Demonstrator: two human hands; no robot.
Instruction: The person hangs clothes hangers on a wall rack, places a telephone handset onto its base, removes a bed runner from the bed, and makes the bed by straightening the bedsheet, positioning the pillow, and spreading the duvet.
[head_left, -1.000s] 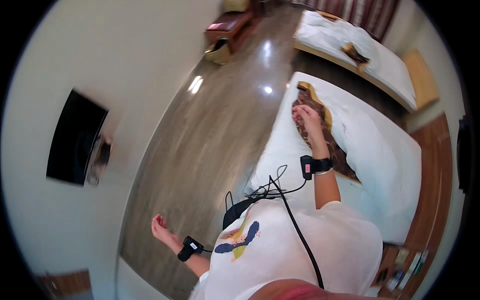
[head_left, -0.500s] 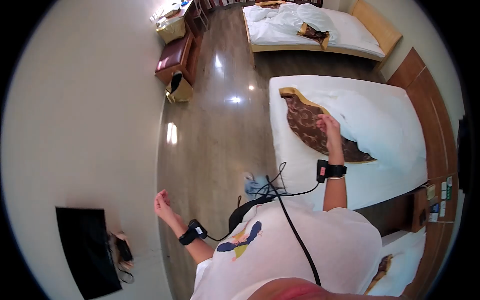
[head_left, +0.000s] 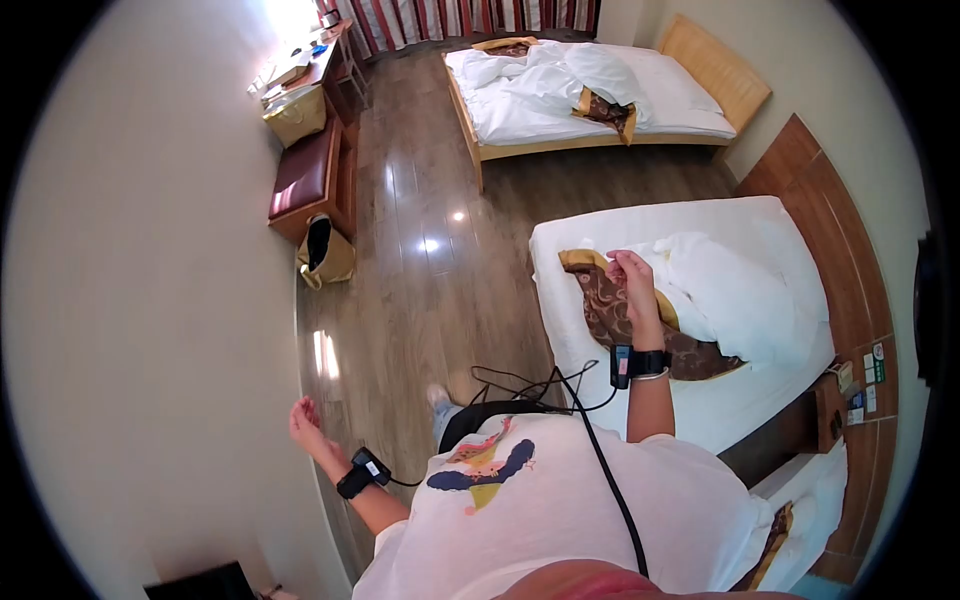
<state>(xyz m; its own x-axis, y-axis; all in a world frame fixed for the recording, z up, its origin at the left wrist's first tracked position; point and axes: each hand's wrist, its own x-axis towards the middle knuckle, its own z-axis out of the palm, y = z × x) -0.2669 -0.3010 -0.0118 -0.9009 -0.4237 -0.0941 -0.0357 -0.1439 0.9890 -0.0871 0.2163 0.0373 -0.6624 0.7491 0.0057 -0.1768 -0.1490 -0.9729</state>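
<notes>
Wood-look flooring [head_left: 400,300] runs through the room between a pale wall [head_left: 170,250] and two beds, with striped curtains [head_left: 470,20] at the far end. From my remote seat I see the brown-and-gold cloth [head_left: 609,310] lying across the nearer bed [head_left: 700,415], beside and partly under a rumpled white duvet [head_left: 740,300]. Over that cloth in my view is the right hand [head_left: 632,285], fingers loosely curled; I can't tell whether it touches the fabric or whether its grip is fully together. Out by the wall, the left hand [head_left: 308,425] also has curled fingers, its grip too small to judge. Both wrists wear black straps, and dark cables [head_left: 600,440] cross the white shirt [head_left: 580,500]. Beyond, a yellowish bag [head_left: 328,255] sits on the floor beside a cushioned bench [head_left: 305,175].
</notes>
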